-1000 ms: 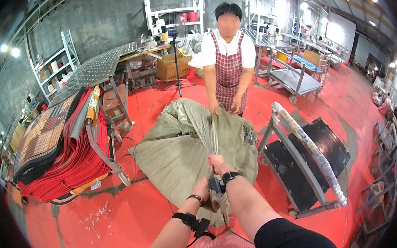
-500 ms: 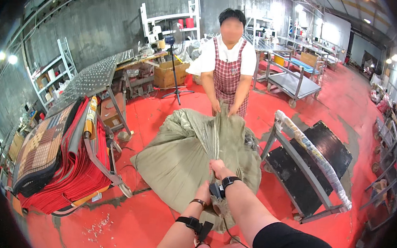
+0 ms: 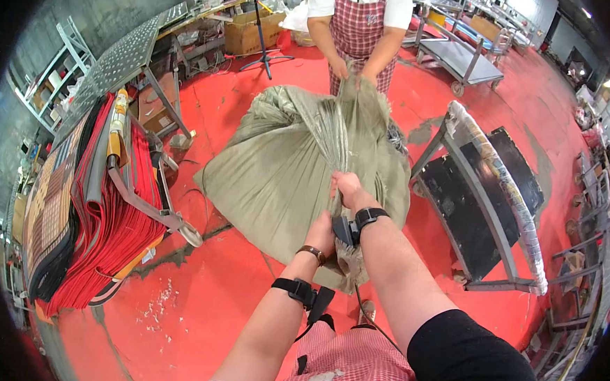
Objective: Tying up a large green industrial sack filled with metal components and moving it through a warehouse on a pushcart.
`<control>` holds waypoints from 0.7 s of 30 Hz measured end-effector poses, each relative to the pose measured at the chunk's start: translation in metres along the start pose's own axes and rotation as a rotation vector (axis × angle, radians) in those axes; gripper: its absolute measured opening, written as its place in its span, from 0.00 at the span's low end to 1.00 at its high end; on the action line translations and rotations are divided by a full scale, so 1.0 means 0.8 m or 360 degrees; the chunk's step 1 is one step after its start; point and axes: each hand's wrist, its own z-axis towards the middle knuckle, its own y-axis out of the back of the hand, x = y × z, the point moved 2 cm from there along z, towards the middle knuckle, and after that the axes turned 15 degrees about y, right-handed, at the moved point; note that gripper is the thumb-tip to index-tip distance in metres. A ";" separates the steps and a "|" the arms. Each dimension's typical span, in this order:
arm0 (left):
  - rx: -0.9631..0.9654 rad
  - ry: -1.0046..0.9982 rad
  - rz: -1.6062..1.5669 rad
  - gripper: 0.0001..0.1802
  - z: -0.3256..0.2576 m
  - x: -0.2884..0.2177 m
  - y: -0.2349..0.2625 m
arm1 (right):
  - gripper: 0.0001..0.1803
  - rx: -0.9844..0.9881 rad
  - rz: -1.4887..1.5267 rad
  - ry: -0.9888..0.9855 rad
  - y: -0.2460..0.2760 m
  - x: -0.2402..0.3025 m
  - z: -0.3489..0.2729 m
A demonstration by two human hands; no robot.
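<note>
A large olive-green woven sack (image 3: pixel 285 168) lies bulging on the red floor between me and another person. My right hand (image 3: pixel 346 187) grips the gathered near edge of the sack, pulled taut. My left hand (image 3: pixel 322 235) holds the same bunched fabric just below it. Both wrists carry black straps. The other person (image 3: pixel 360 26), in a red checked apron and white shirt, stands at the far side and holds the opposite gathered edge in both hands.
A rack with red and checked rolled mats (image 3: pixel 88 198) stands at the left. A black tilted metal-framed cart (image 3: pixel 486 194) is at the right. A perforated metal table (image 3: pixel 128 54), cardboard boxes and trolleys stand behind.
My view has tilted down and come closer to the sack. The fabric between the other person's hands and mine is drawn tighter and raised.
</note>
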 end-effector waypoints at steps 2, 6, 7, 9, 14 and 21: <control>0.0030 0.0007 0.0191 0.07 -0.018 -0.059 -0.019 | 0.09 -0.0010 -0.0046 0.0041 0.041 0.002 0.017; 0.0119 0.0530 -0.0555 0.10 -0.017 -0.063 -0.010 | 0.10 -0.0008 0.0066 0.0002 0.021 0.009 0.015; 0.0116 0.0499 -0.0562 0.10 -0.016 -0.064 -0.009 | 0.10 0.0006 -0.0018 0.0069 0.018 0.011 0.014; -0.0073 0.0202 -0.0183 0.19 -0.016 -0.076 -0.007 | 0.11 0.0016 -0.0110 0.0177 0.019 0.018 0.019; -0.0008 0.0264 0.0015 0.19 -0.029 -0.078 -0.020 | 0.11 -0.0056 -0.0224 0.0114 0.036 0.008 0.012; 0.0066 0.0555 -0.0672 0.27 -0.022 0.013 -0.028 | 0.09 0.0025 -0.0278 0.0055 0.017 -0.029 -0.011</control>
